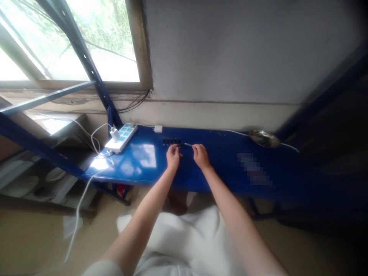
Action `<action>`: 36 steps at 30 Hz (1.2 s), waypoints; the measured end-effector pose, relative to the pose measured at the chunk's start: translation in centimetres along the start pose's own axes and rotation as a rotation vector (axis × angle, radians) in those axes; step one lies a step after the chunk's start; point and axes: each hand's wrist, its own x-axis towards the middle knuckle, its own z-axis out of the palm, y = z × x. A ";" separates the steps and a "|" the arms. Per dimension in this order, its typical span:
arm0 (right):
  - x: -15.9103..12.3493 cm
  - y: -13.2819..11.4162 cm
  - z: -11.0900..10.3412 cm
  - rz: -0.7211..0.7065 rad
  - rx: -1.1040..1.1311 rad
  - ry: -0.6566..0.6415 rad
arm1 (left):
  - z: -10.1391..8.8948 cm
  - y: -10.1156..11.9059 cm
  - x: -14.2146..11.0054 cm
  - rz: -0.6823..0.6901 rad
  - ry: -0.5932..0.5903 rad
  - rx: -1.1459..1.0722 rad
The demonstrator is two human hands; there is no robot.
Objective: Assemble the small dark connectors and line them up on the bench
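Note:
My left hand [173, 157] is closed in a pinch above the blue table [195, 168], holding a small dark piece [180, 145]. Facing it, my right hand [201, 156] pinches a thin, light-coloured rod [188, 144] whose tip points left and meets or nearly meets the dark piece; which of the two I cannot tell. Just behind my left hand, several small dark pieces [171, 141] sit in a short row on the tabletop. Their exact kind is too small to make out.
A white power strip [121, 138] with a plugged-in white adapter [115, 133] lies at the table's left end, its cable [79, 207] hanging over the edge. Another white adapter [158, 128] lies at the back. A shiny metal dish [264, 138] stands at the back right.

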 end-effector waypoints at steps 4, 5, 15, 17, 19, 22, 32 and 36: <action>-0.2 0.2 0.1 0.019 0.014 -0.005 | 0.1 -0.4 0.1 -0.025 -0.049 -0.030; -0.3 0.2 0.2 0.021 0.020 -0.003 | 0.1 -0.4 0.1 -0.030 -0.063 -0.031; -0.3 -0.3 -0.1 0.017 0.052 0.020 | 0.1 -0.7 0.0 -0.001 -0.088 -0.025; -0.3 -0.3 -0.1 0.023 0.053 0.010 | 0.1 -0.8 0.0 0.029 -0.085 -0.022; -0.3 -0.3 -0.1 0.025 0.052 0.001 | 0.1 -0.8 0.0 0.049 -0.085 -0.015; -0.2 -0.4 -0.2 0.014 0.051 -0.006 | 0.1 -0.6 -0.1 0.044 -0.089 -0.003; -0.2 -0.4 -0.2 0.097 0.087 0.008 | 0.1 -0.3 -0.2 0.005 -0.105 -0.045; -0.3 -0.4 -0.1 0.119 0.092 0.025 | 0.0 0.3 -0.3 -0.031 -0.136 -0.074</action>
